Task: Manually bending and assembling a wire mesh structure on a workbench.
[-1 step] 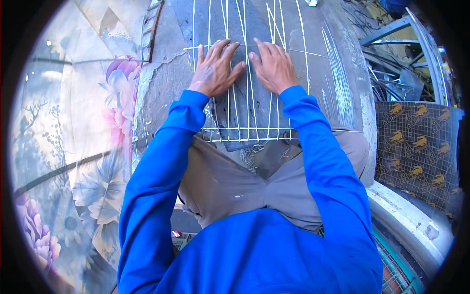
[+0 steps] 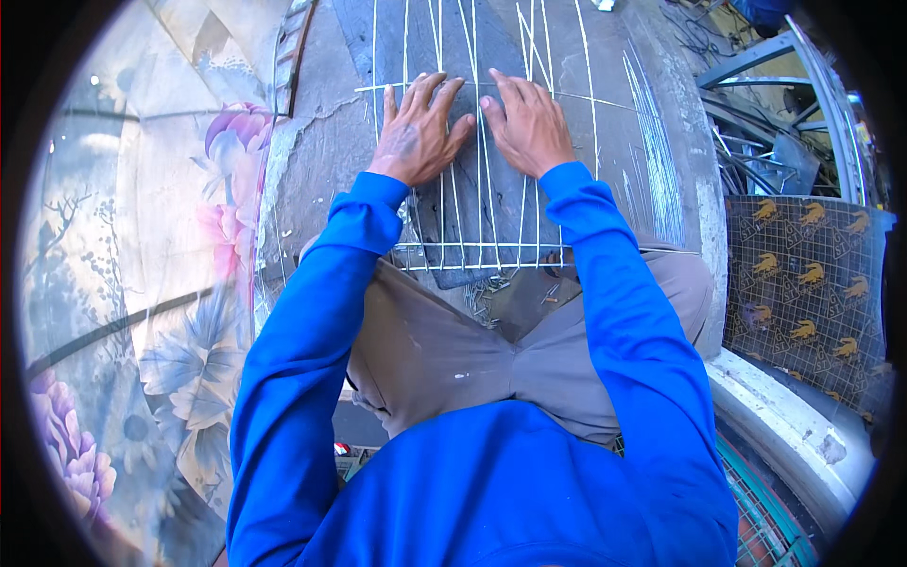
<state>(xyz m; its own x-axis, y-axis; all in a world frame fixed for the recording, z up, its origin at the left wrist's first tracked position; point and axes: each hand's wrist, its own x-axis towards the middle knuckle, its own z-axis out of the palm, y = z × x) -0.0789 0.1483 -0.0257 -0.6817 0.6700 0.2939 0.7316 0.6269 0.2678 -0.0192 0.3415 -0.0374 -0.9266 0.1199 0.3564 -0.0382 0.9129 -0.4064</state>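
Observation:
Pale thin rods [image 2: 479, 217] lie lengthwise in front of me, crossed near my lap by two rods [image 2: 491, 246] and farther off by a single crosswise rod [image 2: 605, 101]. My left hand [image 2: 418, 134] rests palm down over the grid, fingers spread, its fingertips at the far crosswise rod. Beside it, my right hand [image 2: 527, 125] is also palm down with fingers stretched out over that same rod. Nothing shows held in either hand, though what lies under the palms is hidden. Some of the lengthwise rods slant and cross one another beyond the right hand.
A bundle of thin wires [image 2: 652, 142] lies to the right on the worn grey work surface [image 2: 326, 142]. Small metal pieces [image 2: 484, 304] are scattered by my lap. Floral sheeting [image 2: 170, 246] covers the left; a metal frame [image 2: 756, 61] and dark printed panel [image 2: 803, 283] stand right.

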